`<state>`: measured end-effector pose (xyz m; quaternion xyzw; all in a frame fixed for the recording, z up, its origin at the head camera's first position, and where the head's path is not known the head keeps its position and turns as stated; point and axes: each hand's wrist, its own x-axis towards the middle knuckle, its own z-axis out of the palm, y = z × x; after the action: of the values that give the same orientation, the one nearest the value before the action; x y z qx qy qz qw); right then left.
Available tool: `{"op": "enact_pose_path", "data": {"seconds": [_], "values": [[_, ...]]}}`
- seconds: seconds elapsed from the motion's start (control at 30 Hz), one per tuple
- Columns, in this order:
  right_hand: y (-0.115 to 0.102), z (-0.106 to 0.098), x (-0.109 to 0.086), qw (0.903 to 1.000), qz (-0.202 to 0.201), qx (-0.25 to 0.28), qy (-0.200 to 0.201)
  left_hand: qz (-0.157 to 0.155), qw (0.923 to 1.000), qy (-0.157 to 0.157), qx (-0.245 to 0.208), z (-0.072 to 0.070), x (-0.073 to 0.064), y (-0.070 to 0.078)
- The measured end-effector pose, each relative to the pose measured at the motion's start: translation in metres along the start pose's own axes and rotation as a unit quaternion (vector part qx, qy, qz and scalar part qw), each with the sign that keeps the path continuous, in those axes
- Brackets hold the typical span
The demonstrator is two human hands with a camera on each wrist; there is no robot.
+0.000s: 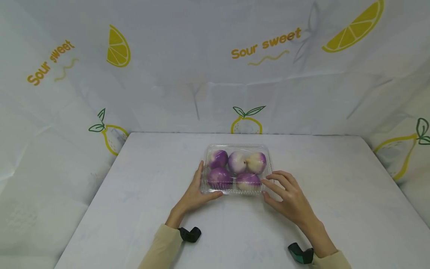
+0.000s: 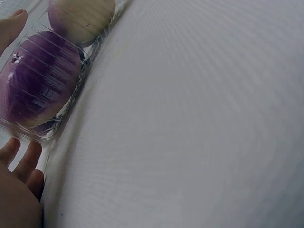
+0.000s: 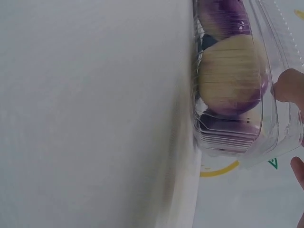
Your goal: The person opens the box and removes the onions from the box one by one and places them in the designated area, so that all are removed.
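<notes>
A clear plastic clamshell box lies on the white table, its lid over several round purple-and-white vegetables that look like onions. At its left side is my left hand, fingers fairly straight along the side and thumb lying at the front edge. My right hand is at the front right corner, fingers spread and lightly bent. Its fingertips come right up to the box's edge. In the right wrist view a fingertip meets the lid's rim, with another finger apart below it.
The white table runs out to both sides of the box. Behind it hangs a pale cloth printed with lemons and lettering. Dark wrist devices sit at both cuffs.
</notes>
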<state>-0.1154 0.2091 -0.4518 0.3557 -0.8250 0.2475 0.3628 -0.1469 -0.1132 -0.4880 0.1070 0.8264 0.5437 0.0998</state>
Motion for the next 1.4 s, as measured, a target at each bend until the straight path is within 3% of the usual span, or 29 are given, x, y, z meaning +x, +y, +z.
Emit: {"op": "enact_pose_path", "data": {"seconds": [0.77,1.4], "values": [[-0.013,0.010,0.010,0.9982,0.031,-0.018,-0.048,-0.004,1.0000,-0.007,0.003,0.001,0.000,0.000],[-0.021,0.019,0.015,0.9983,0.027,-0.039,-0.035,-0.014,0.9999,-0.002,0.001,0.002,-0.002,0.000]]}}
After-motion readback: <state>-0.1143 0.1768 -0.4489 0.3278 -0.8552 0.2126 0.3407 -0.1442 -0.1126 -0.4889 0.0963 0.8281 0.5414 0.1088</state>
